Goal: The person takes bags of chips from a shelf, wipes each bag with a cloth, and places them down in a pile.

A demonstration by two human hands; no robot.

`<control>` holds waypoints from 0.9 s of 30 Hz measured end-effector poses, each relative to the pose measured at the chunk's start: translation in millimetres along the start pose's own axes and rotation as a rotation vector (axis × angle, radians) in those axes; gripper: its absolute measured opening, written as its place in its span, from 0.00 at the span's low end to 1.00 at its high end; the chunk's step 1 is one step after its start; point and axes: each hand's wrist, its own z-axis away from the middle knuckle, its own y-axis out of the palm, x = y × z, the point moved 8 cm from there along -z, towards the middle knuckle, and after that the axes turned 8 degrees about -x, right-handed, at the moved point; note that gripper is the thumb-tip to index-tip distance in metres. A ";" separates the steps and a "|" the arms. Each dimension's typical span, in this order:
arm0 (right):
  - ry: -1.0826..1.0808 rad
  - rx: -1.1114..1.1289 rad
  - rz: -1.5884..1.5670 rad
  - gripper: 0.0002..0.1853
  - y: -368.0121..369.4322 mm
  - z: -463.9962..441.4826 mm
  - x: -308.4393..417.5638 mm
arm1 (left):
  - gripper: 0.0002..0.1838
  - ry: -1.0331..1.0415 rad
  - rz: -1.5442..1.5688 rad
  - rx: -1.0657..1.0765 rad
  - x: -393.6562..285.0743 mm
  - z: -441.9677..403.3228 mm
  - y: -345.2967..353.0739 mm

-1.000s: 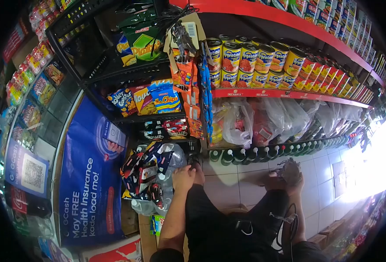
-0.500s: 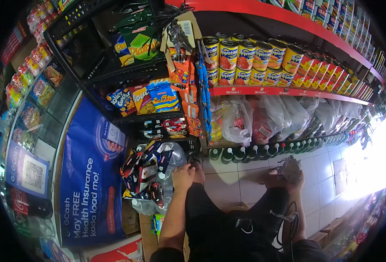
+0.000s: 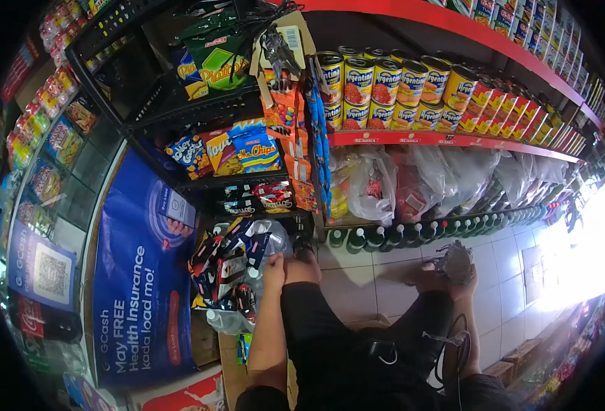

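My left hand (image 3: 273,268) is beside my knee, fingers curled together. Whatever they may hold is hidden. Right by it are clear plastic bottles (image 3: 276,240) and a heap of dark snack packs (image 3: 227,264). On the other side, my right hand (image 3: 461,289) grips a grey, crumpled bundle (image 3: 457,264) above the tiled floor. What the bundle is made of I cannot make out. A dark cord (image 3: 461,349) hangs along my right forearm.
A black rack (image 3: 145,123) with chip bags stands ahead on the left. Canned goods (image 3: 384,92) line a red-edged shelf (image 3: 412,140). Below it are plastic bags (image 3: 446,181) and a row of green bottles (image 3: 398,236). A blue poster (image 3: 145,288) covers the left side.
My left hand has shifted slightly left, off the top of my knee towards the bottles, and its fingers have curled in. The right hand still grips the grey bundle, almost unmoved.
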 end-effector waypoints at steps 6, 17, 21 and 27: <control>-0.003 0.061 0.021 0.36 11.4 4.8 -3.4 | 0.38 -0.767 0.267 0.291 150.6 6.8 -1.3; -0.102 0.073 0.116 0.34 -25.5 -17.2 14.6 | 0.45 -0.724 0.875 0.374 196.6 44.2 43.7; -0.104 0.134 0.123 0.34 -21.6 -19.6 12.5 | 0.45 -0.982 0.892 0.341 167.2 59.3 38.8; -0.066 0.094 0.059 0.32 -14.4 -20.1 7.2 | 0.43 -0.905 0.903 0.398 131.0 77.6 33.9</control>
